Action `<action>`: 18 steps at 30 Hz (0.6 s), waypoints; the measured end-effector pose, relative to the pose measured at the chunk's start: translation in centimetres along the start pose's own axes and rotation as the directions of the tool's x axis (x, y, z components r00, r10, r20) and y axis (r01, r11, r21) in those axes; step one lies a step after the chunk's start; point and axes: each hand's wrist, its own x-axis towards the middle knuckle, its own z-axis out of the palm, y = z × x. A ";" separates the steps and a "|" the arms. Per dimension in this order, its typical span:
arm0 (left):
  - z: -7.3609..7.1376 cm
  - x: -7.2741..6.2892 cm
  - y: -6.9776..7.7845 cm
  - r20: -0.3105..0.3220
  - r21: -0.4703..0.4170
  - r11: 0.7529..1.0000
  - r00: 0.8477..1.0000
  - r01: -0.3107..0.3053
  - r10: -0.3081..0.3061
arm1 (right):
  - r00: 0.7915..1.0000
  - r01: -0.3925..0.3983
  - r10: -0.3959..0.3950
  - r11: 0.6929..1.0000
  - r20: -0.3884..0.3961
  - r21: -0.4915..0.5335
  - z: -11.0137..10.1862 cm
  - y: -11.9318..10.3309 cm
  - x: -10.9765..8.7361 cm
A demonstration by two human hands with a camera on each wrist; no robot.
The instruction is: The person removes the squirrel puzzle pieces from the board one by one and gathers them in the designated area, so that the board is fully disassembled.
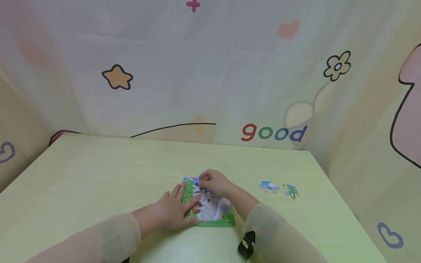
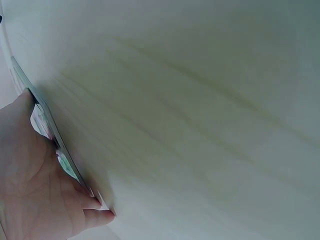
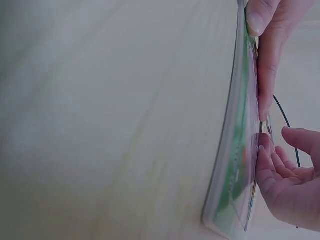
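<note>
Stretching pale and smooth across the lower part of the head view, the table [image 1: 98, 175] is running back to a patterned cloth [image 1: 184, 87], which is hanging beyond the far edge and enclosing the left and right edges too. The cloth is showing a star [image 1: 117, 77], a flower [image 1: 337, 66] and, just left of the table's far right corner, the word "good" [image 1: 274, 132] in coloured letters. A squirrel puzzle [image 1: 212, 213] is lying flat well in from the far edge, between the left and right edges. Two loose pieces, one mostly blue [image 1: 269, 186] and one mostly green [image 1: 291, 190], are lying near each other between the puzzle and the right edge. Below them, a black strap [image 1: 246, 244] is showing at the right sleeve [image 1: 279, 230]. The left hand [image 1: 172, 210] is resting along the puzzle's left side, its fingers spreading wide and nearly straight, touching the puzzle without wrapping round it; in the left wrist view some fingertips are reaching past the puzzle's edge. The right hand [image 1: 215, 182] is bending its fingers over the puzzle's far edge, close to the upper left corner; whether they are gripping a piece, I cannot tell.
</note>
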 end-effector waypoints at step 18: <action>0.3 0.2 -0.2 -0.003 0.008 1.000 1.000 0.000 0.000 | 0.998 -0.003 0.005 1.000 -0.058 0.023 -0.4 0.1 0.2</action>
